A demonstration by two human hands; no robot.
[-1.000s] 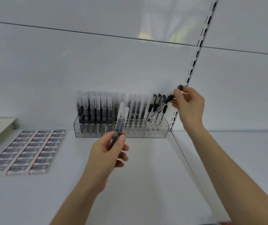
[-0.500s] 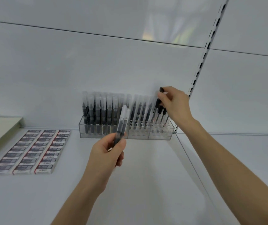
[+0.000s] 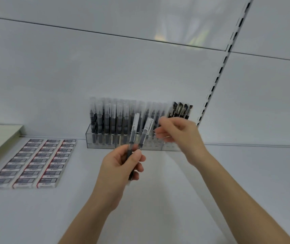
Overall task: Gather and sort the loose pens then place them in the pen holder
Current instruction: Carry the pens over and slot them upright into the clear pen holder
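Right hand (image 3: 177, 132) now empty, fingers loose, back from pen holder (image 3: 103, 144); 2 pens (image 3: 134, 128) in grip of left hand (image 3: 119, 166).

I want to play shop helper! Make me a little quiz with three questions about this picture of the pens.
1. True or false: the left hand grips two clear-capped pens.
2. Where in the pen holder do the black-capped pens stand? A) left end B) middle C) right end
3. Fill in: the flat boxes lie on the shelf to the ___ of the pen holder.
Key: 1 true; 2 C; 3 left.
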